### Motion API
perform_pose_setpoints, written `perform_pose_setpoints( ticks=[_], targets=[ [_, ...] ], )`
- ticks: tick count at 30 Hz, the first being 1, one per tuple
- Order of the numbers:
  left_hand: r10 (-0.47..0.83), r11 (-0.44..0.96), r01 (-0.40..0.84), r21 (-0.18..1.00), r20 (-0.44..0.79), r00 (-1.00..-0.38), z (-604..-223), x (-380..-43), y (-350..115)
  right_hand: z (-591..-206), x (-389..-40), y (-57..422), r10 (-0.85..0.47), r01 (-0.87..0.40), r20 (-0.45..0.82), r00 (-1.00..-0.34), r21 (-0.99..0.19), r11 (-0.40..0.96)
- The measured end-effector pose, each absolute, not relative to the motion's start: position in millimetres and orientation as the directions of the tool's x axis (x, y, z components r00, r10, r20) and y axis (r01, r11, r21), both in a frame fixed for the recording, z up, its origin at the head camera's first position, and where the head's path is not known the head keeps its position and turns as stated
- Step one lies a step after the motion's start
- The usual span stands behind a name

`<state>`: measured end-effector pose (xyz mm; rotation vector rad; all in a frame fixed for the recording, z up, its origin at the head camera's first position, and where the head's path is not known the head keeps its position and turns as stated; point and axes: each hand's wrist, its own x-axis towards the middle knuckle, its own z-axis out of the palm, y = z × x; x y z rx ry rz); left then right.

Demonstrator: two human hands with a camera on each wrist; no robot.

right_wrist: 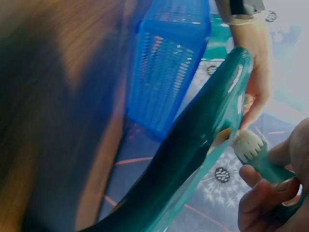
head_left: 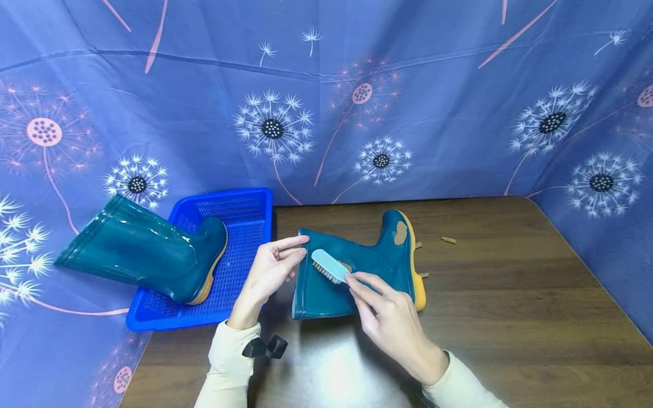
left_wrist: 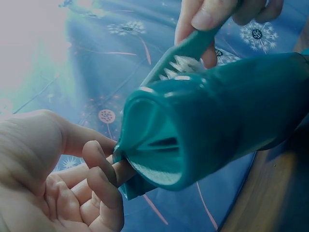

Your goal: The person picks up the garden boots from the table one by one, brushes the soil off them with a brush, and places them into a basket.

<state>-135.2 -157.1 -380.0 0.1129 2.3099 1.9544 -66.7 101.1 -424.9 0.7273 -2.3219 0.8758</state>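
Observation:
A green rubber boot (head_left: 326, 300) with a yellow sole lies on its side, its opening toward the left. My left hand (head_left: 270, 271) pinches the rim of that opening between thumb and fingers, as the left wrist view of the boot (left_wrist: 227, 116) confirms. In my right hand (head_left: 390, 314) is a light-blue brush (head_left: 329, 264), gripped by its handle. Its pale bristles (right_wrist: 248, 145) face the boot shaft, right at the surface. A brown patch (head_left: 401, 233) marks the boot's foot; another on the shaft is partly covered by the brush.
On the left, a second green boot (head_left: 148, 249) leans in a blue plastic basket (head_left: 247, 243), its shaft sticking out over the side. Small tan pieces (head_left: 448, 240) lie on the wooden table (head_left: 510, 317) beyond the sole. A dandelion-print cloth (head_left: 433, 113) hangs behind.

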Motion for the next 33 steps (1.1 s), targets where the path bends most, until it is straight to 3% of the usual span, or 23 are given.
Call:
perform_pose_setpoints(
  ticks=[8, 17, 25, 29, 33],
  targets=[
    [0.133, 0.210, -0.023, 0.977, -0.052, -0.990, -381, -133, -158, -434, -67, 114, -0.260, -0.601, 0.641, -0.723, -0.397, 0.694],
    [0.160, 0.217, 0.008, 0.976, -0.028, -0.987, -379, -133, -160, -429, -65, 102, -0.326, -0.660, 0.648, -0.688, -0.373, 0.652],
    [0.158, 0.244, 0.020, 0.970, -0.020, -0.987, -378, -133, -160, -434, -66, 111, -0.236, -0.611, 0.663, -0.711, -0.415, 0.674],
    [0.159, 0.256, 0.032, 0.966, -0.010, -0.987, -378, -133, -161, -433, -66, 106, -0.288, -0.662, 0.663, -0.691, -0.420, 0.621],
    [0.162, 0.246, 0.022, 0.969, -0.018, -0.987, -380, -134, -161, -434, -66, 106, -0.312, -0.648, 0.642, -0.701, -0.391, 0.653]
  ],
)
